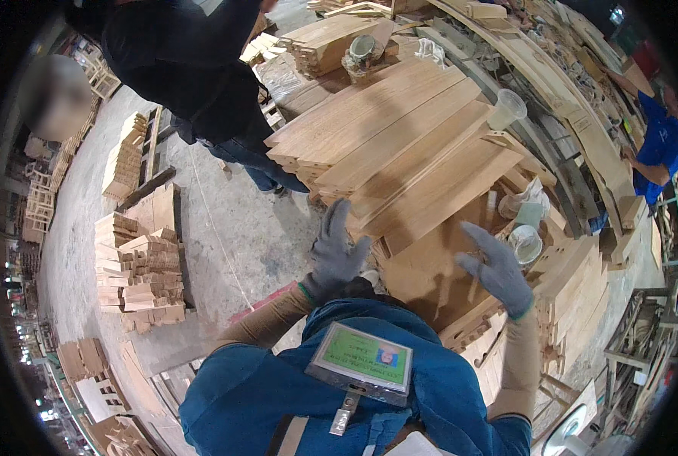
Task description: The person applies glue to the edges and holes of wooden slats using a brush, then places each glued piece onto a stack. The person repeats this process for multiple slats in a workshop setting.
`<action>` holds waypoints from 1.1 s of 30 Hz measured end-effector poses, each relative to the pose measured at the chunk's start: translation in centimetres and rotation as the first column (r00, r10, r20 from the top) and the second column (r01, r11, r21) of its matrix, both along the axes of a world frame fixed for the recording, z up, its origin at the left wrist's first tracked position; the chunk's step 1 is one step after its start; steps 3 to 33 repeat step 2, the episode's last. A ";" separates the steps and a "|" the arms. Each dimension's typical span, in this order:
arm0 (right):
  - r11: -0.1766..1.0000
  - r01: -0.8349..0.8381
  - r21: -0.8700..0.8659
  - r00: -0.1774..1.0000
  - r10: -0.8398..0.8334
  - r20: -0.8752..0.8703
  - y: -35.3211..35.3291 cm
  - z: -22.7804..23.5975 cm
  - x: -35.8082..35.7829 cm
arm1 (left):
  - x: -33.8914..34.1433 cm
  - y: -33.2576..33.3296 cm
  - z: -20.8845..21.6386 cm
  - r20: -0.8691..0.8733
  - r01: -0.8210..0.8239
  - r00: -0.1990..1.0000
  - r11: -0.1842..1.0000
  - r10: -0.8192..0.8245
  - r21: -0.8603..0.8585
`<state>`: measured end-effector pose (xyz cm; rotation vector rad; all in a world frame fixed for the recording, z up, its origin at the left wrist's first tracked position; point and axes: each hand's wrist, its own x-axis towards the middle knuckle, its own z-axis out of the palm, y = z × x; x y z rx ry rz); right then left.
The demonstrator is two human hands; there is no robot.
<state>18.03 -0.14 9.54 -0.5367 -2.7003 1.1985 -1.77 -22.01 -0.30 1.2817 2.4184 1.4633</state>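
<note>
My left hand [335, 254], in a grey glove, is held open with fingers apart at the left end of a pile of flat wooden boards [400, 129]. It holds nothing, and I cannot tell whether the fingertips touch the boards. Opposite it, my right hand [500, 272], also gloved in grey, is open with thumb and fingers spread, above a brown flat panel [415, 277]. The nearest board [449, 194] lies slanted between the two hands, its near end overhanging the panel. A glass-like jar [526, 243] stands just beside my right hand.
A translucent plastic cup [508, 109] and an open tin [362, 48] stand around the boards. More wooden pieces [571, 281] are stacked at the right. A person in dark clothes [194, 68] stands at the far left. Short wood blocks [137, 266] are piled on the floor [217, 228].
</note>
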 end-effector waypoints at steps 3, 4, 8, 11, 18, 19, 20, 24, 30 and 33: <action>0.974 0.092 -0.205 0.994 -0.103 -0.041 -1.3 -4.4 -2.6 | -1.1 -1.1 -1.5 0.081 -0.045 0.996 0.999 0.043 0.024; 0.974 0.092 -0.205 0.994 -0.103 -0.041 -1.3 -4.4 -2.6 | -1.1 -1.1 -1.5 0.081 -0.045 0.996 0.999 0.043 0.024; 0.974 0.092 -0.205 0.994 -0.103 -0.041 -1.3 -4.4 -2.6 | -1.1 -1.1 -1.5 0.081 -0.045 0.996 0.999 0.043 0.024; 0.974 0.092 -0.205 0.994 -0.103 -0.041 -1.3 -4.4 -2.6 | -1.1 -1.1 -1.5 0.081 -0.045 0.996 0.999 0.043 0.024; 0.974 0.092 -0.205 0.994 -0.103 -0.041 -1.3 -4.4 -2.6 | -1.1 -1.1 -1.5 0.081 -0.045 0.996 0.999 0.043 0.024; 0.974 0.092 -0.205 0.994 -0.103 -0.041 -1.3 -4.4 -2.6 | -1.1 -1.1 -1.5 0.081 -0.045 0.996 0.999 0.043 0.024; 0.974 0.092 -0.205 0.994 -0.103 -0.041 -1.3 -4.4 -2.6 | -1.1 -1.1 -1.5 0.081 -0.045 0.996 0.999 0.043 0.024; 0.974 0.092 -0.205 0.994 -0.103 -0.041 -1.3 -4.4 -2.6 | -1.1 -1.1 -1.5 0.081 -0.045 0.996 0.999 0.043 0.024; 0.974 0.092 -0.205 0.994 -0.103 -0.041 -1.3 -4.4 -2.6 | -1.1 -1.1 -1.5 0.081 -0.045 0.996 0.999 0.043 0.024; 0.974 0.092 -0.205 0.994 -0.103 -0.041 -1.3 -4.4 -2.6 | -1.1 -1.1 -1.5 0.081 -0.045 0.996 0.999 0.043 0.024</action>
